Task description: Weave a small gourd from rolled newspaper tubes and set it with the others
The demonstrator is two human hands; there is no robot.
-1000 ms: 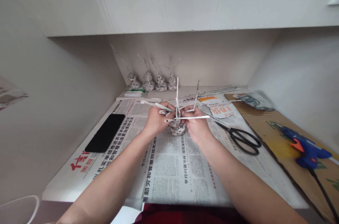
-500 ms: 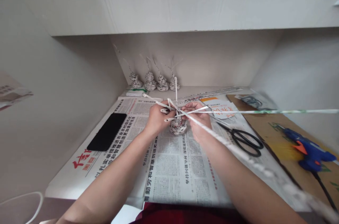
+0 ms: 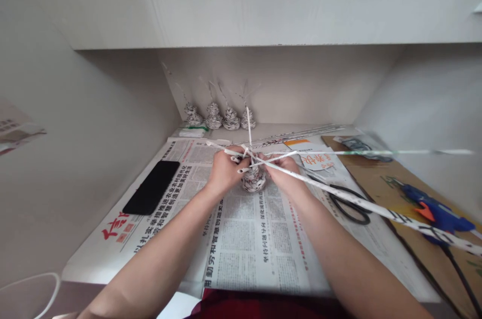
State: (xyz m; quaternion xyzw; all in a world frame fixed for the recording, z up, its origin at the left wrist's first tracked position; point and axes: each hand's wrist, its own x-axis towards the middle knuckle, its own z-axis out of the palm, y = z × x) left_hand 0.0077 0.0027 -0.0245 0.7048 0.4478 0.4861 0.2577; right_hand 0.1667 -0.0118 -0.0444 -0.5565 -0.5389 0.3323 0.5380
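A small gourd-shaped weaving of rolled newspaper (image 3: 253,181) stands upright on the spread newspaper between my hands. Thin paper tubes fan out from its top, one pointing up and others to the sides. My left hand (image 3: 228,167) is closed around the left side of its neck, fingers on the short tube ends. On the right, my right hand (image 3: 284,168) pinches at the tubes, its fingertips partly hidden behind them. One long paper tube (image 3: 354,201) runs over my right forearm toward the lower right; another (image 3: 361,152) stretches level to the right.
Several finished paper gourds (image 3: 231,119) line the back wall. A black phone (image 3: 152,188) lies left on the newspaper (image 3: 244,248). Black-handled scissors (image 3: 350,204), a blue glue gun (image 3: 433,203) on cardboard (image 3: 384,183) and a plastic bag (image 3: 367,149) are at right. Loose paper tubes (image 3: 297,133) lie behind.
The long tube at lower right has swung upward and to the right, now crossing the scissors and glue gun. The level tube has risen slightly. My right hand has shifted slightly around the neck.
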